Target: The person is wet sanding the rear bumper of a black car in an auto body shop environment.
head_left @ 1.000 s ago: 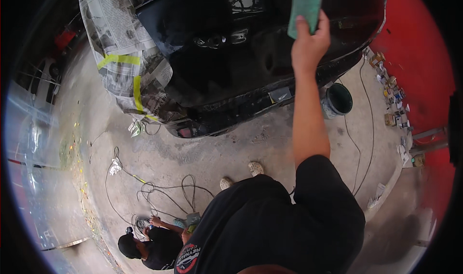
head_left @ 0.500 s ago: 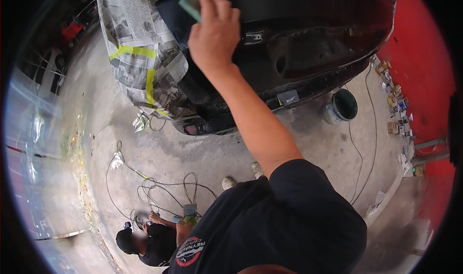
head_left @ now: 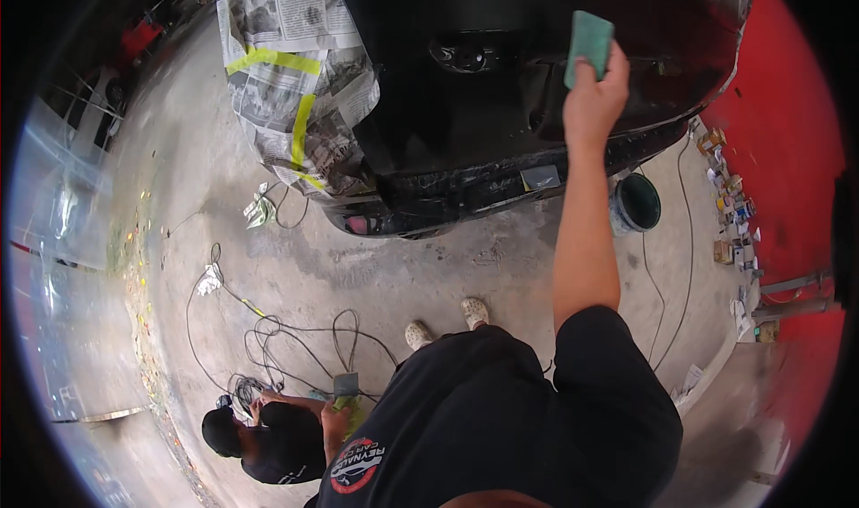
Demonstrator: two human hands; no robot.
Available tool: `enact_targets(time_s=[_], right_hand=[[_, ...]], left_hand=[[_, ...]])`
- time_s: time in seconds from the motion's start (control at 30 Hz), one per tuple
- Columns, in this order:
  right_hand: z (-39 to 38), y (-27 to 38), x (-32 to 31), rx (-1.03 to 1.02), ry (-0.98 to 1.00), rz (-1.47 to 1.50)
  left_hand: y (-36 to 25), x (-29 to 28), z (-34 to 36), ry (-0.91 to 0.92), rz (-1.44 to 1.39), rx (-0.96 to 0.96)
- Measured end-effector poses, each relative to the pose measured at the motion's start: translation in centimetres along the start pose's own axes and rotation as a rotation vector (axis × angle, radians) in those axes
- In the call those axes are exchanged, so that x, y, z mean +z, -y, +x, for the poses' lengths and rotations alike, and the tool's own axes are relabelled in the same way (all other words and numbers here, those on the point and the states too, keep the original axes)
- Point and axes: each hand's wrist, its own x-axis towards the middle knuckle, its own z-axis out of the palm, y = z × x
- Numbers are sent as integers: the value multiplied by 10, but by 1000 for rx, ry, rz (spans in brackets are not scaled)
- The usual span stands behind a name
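Two hands, right [head_left: 598, 110] pinching green pad [head_left: 591, 46], left [head_left: 334, 423] clutching yellow-green item [head_left: 347, 407], concrete floor [head_left: 394, 271] between bumper edge [head_left: 456, 209] and shoes [head_left: 475, 310]

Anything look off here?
Yes: the dark cable sprawls in loose, tangled loops near the shoes, a possible trip hazard. Dark patches mark the floor near the bumper; whether wet, I can't tell.

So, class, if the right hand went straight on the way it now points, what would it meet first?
Most likely the black car panel: the right hand points up across it, with the green pad leading. Depth is unclear, so the pad may already be touching the panel.
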Motion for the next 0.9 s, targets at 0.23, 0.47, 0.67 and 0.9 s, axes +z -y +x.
enact_targets(time_s=[0.23,0.47,0.67,0.9], right_hand=[[15,-24,42,-86,-45,-138],[-161,123,140,-326,513,180],[-201,83,74,-209,567,331],[-103,13,46,153,-1,57]], left_hand=[[173,19,17,36,163,-104],[-6,12,4,4,28,9],[11,-6,26,-77,-119,118],[55,-3,-1,-15,175,-80]])
